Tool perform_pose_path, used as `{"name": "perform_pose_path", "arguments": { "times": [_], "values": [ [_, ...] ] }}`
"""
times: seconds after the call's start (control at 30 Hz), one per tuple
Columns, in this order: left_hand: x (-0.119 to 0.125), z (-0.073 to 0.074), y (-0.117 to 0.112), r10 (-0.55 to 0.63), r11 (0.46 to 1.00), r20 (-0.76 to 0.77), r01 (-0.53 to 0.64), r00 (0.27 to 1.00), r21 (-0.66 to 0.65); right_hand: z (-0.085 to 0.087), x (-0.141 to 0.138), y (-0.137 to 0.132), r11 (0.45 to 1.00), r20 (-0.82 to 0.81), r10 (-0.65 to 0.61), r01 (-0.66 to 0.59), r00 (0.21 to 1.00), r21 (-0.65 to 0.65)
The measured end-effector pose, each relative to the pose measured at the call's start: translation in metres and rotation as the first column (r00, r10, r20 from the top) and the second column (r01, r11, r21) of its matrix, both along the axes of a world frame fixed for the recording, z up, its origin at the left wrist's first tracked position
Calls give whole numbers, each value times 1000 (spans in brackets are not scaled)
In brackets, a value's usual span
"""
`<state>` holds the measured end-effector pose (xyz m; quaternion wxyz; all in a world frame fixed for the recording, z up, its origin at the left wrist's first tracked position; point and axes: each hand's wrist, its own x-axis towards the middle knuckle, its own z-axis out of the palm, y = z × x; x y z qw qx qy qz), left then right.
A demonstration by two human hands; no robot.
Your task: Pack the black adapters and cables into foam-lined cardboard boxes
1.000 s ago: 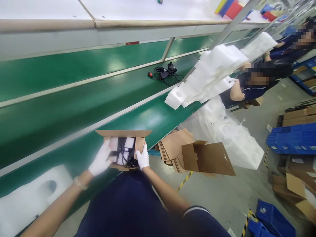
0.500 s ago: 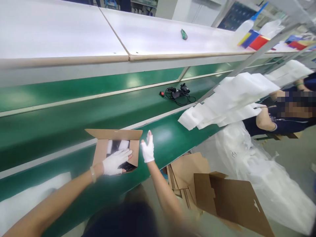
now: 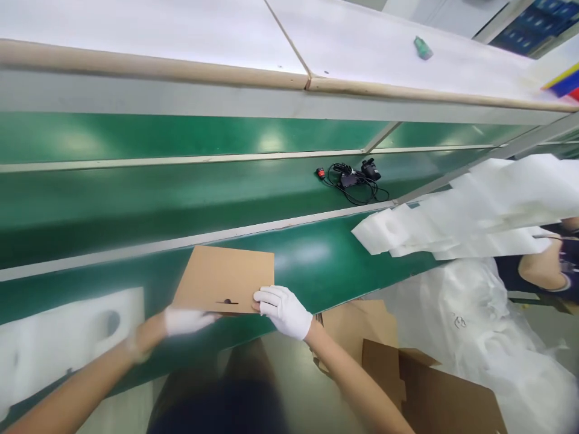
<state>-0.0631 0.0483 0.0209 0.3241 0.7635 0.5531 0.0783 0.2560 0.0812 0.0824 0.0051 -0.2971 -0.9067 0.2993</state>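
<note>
A brown cardboard box (image 3: 224,277) lies on the near green conveyor belt (image 3: 316,259) with its lid folded down flat. My right hand (image 3: 283,308), in a white glove, rests with bent fingers on the box's near right corner. My left hand (image 3: 187,319), also gloved, is smeared by motion at the box's near left edge; its fingers look flat against the lid's front. What the box holds is hidden under the lid.
A bundle of black cable with an adapter (image 3: 353,178) lies on the far belt. White foam pieces (image 3: 452,226) stack at right, another foam block (image 3: 58,337) at left. Flat cartons (image 3: 407,374) and a plastic bag (image 3: 474,325) sit below. A co-worker's arm (image 3: 543,271) shows at right.
The box's lid has been folded down over the black cable and white foam inside. Both hands moved from the open box to its front edge. The camera turned left.
</note>
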Motion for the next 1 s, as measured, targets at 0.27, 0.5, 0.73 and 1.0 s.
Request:
{"name": "perform_pose_path", "arguments": {
  "times": [0.27,0.5,0.73,1.0],
  "values": [
    [-53,14,-32,602,776,294,-455,742,-437,-54,-12,-46,538,-106,-843,825,527,-172],
    [-40,23,-2,467,833,458,-202,757,-515,-67,-15,-44,678,-274,-735,674,621,-293],
    [-54,4,-8,263,943,272,-188,926,-274,-72,-7,-31,800,-402,-521,595,752,76],
    [-58,3,6,207,975,164,-217,965,49,-28,-9,-25,662,-210,-493,521,844,539]
  ]
}}
